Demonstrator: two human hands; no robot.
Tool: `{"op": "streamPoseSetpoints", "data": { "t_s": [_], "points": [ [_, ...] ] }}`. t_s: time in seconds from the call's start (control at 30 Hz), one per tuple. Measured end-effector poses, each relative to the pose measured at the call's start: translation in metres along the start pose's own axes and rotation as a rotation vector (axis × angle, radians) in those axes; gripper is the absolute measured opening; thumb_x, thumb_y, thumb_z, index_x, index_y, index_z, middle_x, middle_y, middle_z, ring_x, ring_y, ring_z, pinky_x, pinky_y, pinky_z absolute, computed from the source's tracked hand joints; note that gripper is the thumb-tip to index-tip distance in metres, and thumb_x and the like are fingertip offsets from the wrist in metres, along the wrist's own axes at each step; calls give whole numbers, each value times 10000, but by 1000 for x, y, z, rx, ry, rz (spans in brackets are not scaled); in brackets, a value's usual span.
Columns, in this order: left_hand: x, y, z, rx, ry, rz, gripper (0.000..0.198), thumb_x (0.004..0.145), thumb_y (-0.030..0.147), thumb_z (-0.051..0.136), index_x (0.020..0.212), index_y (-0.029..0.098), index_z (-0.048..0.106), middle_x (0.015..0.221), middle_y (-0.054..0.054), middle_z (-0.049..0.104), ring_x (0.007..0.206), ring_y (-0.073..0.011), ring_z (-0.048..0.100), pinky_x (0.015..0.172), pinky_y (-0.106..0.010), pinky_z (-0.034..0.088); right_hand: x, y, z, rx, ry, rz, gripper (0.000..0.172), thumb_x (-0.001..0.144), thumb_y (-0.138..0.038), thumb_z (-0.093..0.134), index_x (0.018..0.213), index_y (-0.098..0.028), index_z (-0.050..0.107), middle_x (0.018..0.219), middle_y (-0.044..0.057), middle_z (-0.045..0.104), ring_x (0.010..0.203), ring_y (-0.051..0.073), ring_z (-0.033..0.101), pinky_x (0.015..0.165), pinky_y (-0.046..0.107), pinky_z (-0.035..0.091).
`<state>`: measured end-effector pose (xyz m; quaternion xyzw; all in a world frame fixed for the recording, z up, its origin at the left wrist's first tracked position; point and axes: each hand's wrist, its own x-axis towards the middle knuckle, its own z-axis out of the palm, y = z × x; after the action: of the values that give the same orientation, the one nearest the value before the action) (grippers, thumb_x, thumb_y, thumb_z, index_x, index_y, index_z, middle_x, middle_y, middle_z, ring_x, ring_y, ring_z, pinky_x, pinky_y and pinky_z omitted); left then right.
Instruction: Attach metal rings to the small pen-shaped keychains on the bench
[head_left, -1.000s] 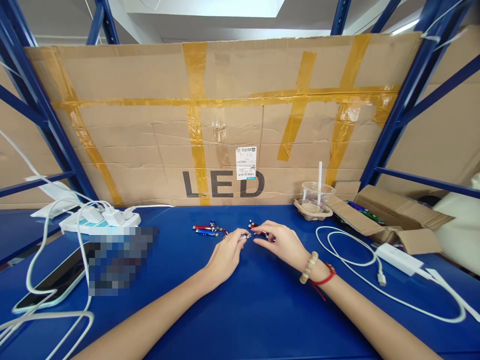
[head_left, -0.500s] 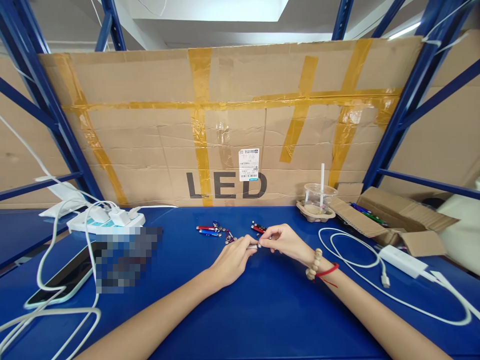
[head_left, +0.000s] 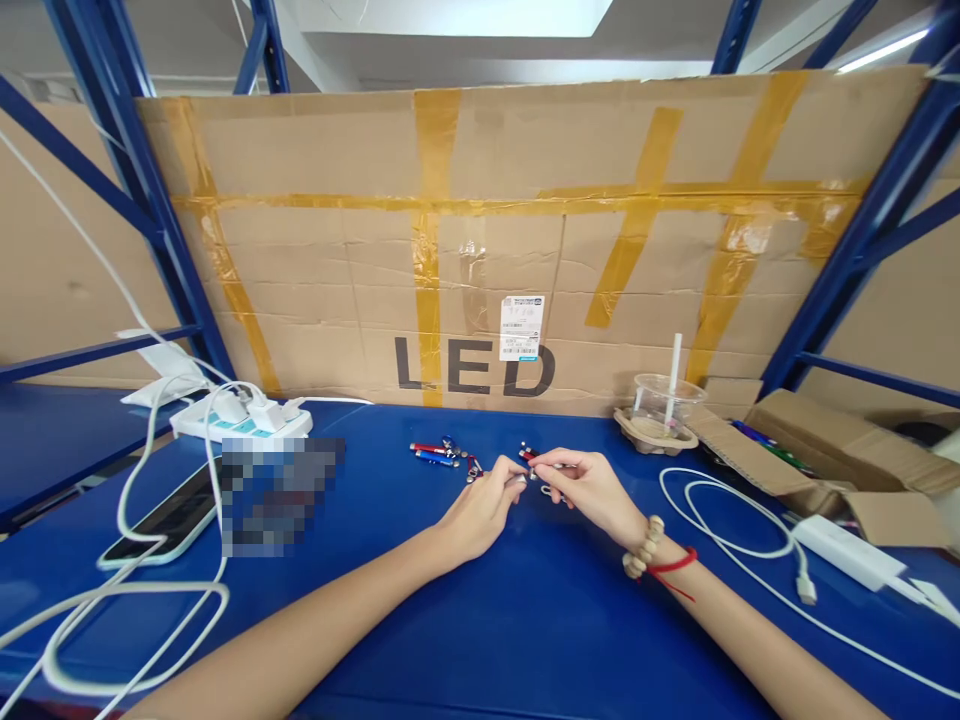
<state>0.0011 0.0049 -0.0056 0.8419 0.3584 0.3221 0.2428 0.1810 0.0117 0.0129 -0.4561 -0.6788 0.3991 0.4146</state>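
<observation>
My left hand (head_left: 478, 515) and my right hand (head_left: 592, 487) meet fingertip to fingertip over the blue table (head_left: 480, 620). Both pinch a small silver part (head_left: 523, 479) between them; what it is exactly is too small to tell. Just behind my fingers lie small red and blue pen-shaped keychain lights (head_left: 435, 453) with key rings. Another red one (head_left: 527, 455) lies right by my right fingertips. My right wrist wears a bead bracelet and a red string.
A taped cardboard sheet marked LED (head_left: 480, 250) stands behind. A power strip (head_left: 240, 420), a phone (head_left: 161, 515) and white cables lie left. A plastic cup with straw (head_left: 664, 405), an open cardboard box (head_left: 810, 450) and a white charger with cable (head_left: 847, 535) are right.
My hands have come together, from apart on the table to pinching the small part between them. The view has shifted slightly, so everything sits further right in the picture.
</observation>
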Motion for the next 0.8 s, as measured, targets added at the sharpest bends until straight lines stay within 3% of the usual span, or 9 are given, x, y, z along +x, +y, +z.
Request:
{"op": "streamPoseSetpoints", "data": {
  "t_s": [0.27, 0.43, 0.63, 0.8],
  "points": [
    [-2, 7, -3, -17, -7, 0, 207, 914, 331, 238, 1005, 166, 323, 820, 15, 504, 670, -65, 465, 624, -188, 353, -6, -2, 6, -35, 31, 48, 564, 660, -552, 569, 941, -63, 557, 546, 51, 509, 434, 55, 397, 397, 160, 303],
    [-3, 7, -2, 32, 3, 25, 225, 909, 299, 261, 1072, 164, 337, 860, 0, 521, 772, -86, 498, 668, -192, 365, -6, -2, 3, -8, 38, 196, 672, 545, -609, 625, 917, -56, 536, 550, 45, 496, 445, 52, 377, 410, 173, 289],
    [-5, 11, -4, 61, 9, 89, 236, 903, 258, 287, 1114, 172, 348, 962, -18, 532, 823, -86, 513, 688, -171, 368, -5, -8, 0, 58, -41, 367, 744, 392, -635, 675, 839, -72, 486, 515, 23, 466, 437, 42, 344, 399, 167, 245],
    [-4, 10, -4, 78, 15, 148, 275, 903, 240, 301, 1162, 169, 355, 1056, -32, 522, 944, -99, 496, 765, -173, 369, -7, -8, -2, 33, -63, 416, 705, 398, -627, 676, 800, -73, 506, 507, 13, 441, 440, 34, 330, 397, 161, 231]
  ]
}}
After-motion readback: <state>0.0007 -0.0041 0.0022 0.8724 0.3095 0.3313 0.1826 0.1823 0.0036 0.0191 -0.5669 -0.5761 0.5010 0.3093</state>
